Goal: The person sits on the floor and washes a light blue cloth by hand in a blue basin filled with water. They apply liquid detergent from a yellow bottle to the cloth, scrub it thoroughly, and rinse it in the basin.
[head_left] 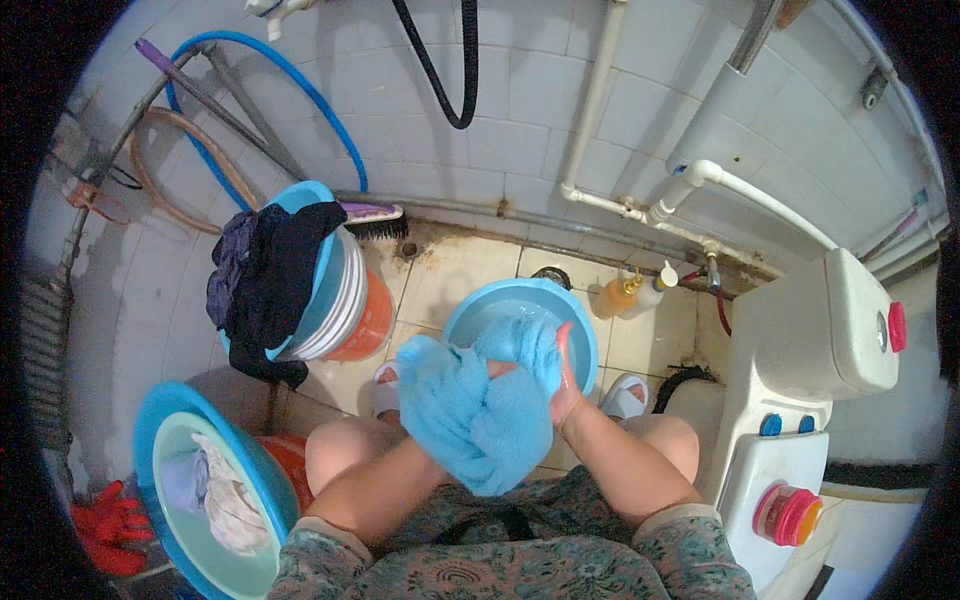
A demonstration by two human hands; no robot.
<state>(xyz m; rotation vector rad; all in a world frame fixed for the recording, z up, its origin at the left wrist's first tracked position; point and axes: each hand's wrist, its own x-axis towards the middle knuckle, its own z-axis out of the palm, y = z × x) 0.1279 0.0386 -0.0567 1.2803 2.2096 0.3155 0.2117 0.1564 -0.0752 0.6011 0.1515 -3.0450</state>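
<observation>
A fluffy light-blue towel (470, 410) hangs bunched between my two hands, partly over a blue basin (592, 345) with water in it. My left hand (501, 369) is mostly buried in the towel's folds, and only a bit of it shows. The cloth drapes across my left wrist. On the other side, my right hand (566, 378) holds the towel's edge against its palm, fingers pointing up and away from me. The far part of the towel reaches down to the basin.
At left, dark clothes (283, 270) drape over a basin atop stacked buckets (365, 315). Nearer stands a blue tub (150, 430) holding a green basin with clothes. Two pump bottles (618, 297) stand behind the water basin. A white toilet (760, 350) is at right.
</observation>
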